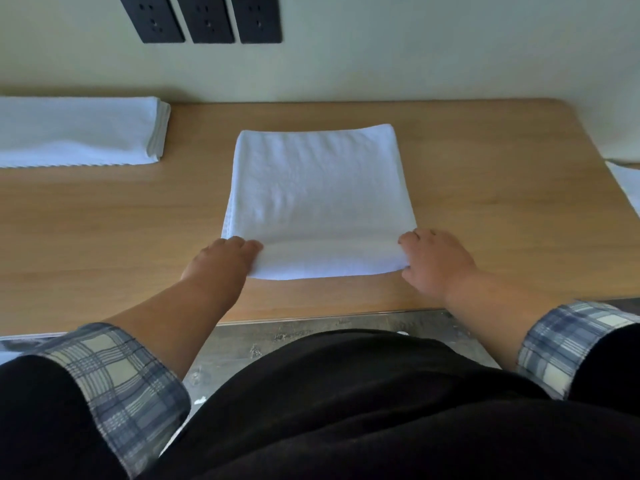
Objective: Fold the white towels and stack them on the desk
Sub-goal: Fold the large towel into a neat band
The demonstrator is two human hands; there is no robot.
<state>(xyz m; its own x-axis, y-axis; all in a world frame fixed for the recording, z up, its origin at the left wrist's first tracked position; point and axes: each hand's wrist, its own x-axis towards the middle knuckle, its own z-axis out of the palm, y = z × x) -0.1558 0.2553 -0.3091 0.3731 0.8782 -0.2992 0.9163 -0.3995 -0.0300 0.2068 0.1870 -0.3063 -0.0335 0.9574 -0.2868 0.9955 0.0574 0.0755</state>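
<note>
Stack of folded white towels (76, 133) lies well beyond and left of your left grip (225, 259), which pinches the near left corner of the partly folded white terry towel (318, 195) lying flat on the light wooden desk (502, 202). Your right grip (436, 261) curls round the near right corner. Lift both corners level and carry them to the far edge, matching hems.

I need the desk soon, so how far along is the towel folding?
Done: a folded stack sits at the far left of the desk. In hand: the middle towel lies partly folded, the left hand and right hand holding its near corners. Left: finish this fold, stack it, then handle the white cloth at the right edge, which is mostly out of view.
</note>
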